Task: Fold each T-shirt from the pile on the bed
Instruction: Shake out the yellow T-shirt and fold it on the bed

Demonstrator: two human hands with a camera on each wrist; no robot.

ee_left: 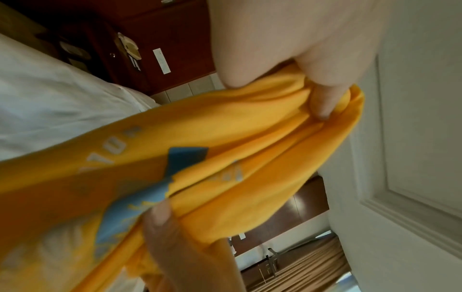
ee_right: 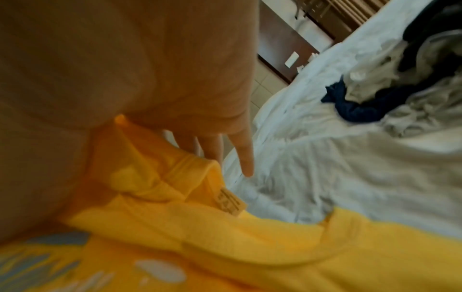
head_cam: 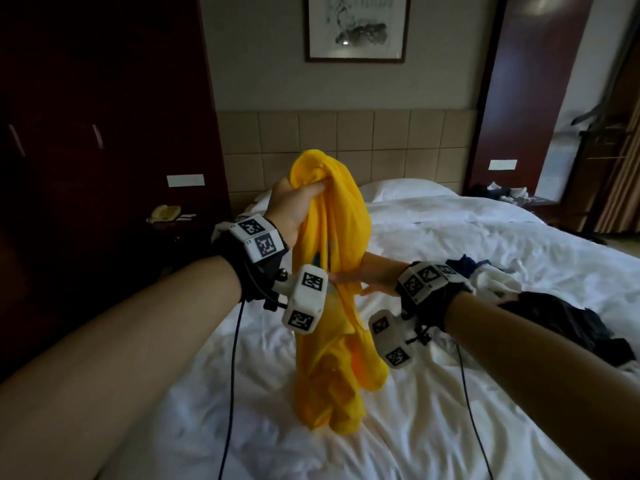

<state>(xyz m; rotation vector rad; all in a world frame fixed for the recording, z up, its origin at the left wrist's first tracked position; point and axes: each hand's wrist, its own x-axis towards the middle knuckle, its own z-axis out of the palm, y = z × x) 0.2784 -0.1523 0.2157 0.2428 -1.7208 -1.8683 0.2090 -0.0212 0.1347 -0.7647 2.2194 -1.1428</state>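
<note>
My left hand (head_cam: 304,197) grips a bunched yellow T-shirt (head_cam: 332,306) near one end and holds it up over the bed (head_cam: 467,237), so the shirt hangs down and its lower end touches the sheet. The left wrist view shows my fingers (ee_left: 322,102) curled into the yellow T-shirt (ee_left: 225,138), which has a blue and white print. My right hand (head_cam: 360,282) reaches across lower down and pinches the hanging cloth between thumb and straight fingers. In the right wrist view, the collar and label of the T-shirt (ee_right: 225,201) lie just below my right hand (ee_right: 225,154).
A pile of dark and white clothes (head_cam: 512,289) lies on the bed to the right, beside my right forearm. A pillow (head_cam: 398,190) sits at the headboard. A nightstand with a phone (head_cam: 166,213) stands to the left. Cables hang from both wrists.
</note>
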